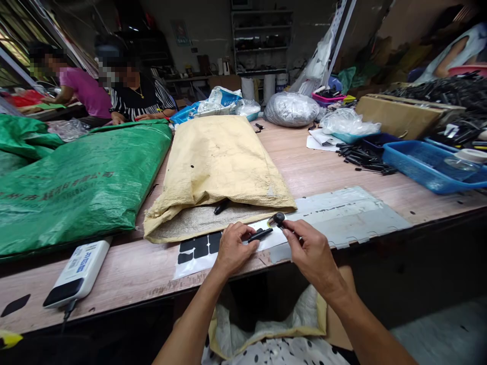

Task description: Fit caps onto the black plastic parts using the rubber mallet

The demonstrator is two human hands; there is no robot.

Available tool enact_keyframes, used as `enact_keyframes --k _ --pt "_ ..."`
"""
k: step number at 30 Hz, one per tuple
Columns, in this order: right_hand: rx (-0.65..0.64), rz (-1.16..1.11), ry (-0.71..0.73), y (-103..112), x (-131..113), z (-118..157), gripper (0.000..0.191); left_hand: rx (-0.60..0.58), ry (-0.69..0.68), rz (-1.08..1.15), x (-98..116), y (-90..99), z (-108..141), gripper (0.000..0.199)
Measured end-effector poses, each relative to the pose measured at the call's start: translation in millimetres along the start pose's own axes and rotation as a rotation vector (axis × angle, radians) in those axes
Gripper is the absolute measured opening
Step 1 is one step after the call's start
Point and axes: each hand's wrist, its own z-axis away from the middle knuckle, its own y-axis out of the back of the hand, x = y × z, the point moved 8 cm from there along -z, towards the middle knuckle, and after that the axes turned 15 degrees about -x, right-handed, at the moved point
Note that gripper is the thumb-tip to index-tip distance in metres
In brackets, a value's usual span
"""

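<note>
At the table's near edge, head view: I see the left hand (236, 248) pinching a slim black piece (260, 234), its tip toward two o'clock. The right hand (310, 248), at three o'clock from it, grasps a round-ended black piece (279, 218). Yellow sack (224, 162) lies at eleven, sticker sheet (194, 267) at about nine. My judgement: fingertip-only grips could let either piece slip; the sack's sagging mouth could crowd the fingers.

Dim workroom, dark back wall (209, 33) with a small poster (180, 33), open shelving (262, 49) against it, low counter (182, 79) alongside, bright slatted window (13, 43) at upper left, long wood-grain table (133, 271) across the foreground, greyish floor (441, 332) at lower right
</note>
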Motion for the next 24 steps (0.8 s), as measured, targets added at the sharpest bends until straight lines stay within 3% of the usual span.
enact_keyframes --k 6,11,15,24 --pt "-0.068 0.028 0.068 -19 -20 0 0.025 -0.02 0.014 0.022 -3 -1.7 -1 0.016" --pt "-0.02 0.156 0.179 -25 -42 4 0.031 -0.021 0.016 0.014 -2 -1.0 -2 0.01" --pt "-0.108 0.308 0.143 -39 -39 5 0.034 -0.017 0.014 0.018 -2 -0.9 -2 0.009" --pt "-0.011 0.28 0.098 -19 -31 6 0.029 -0.009 0.036 0.041 -3 -1.8 -1 0.017"
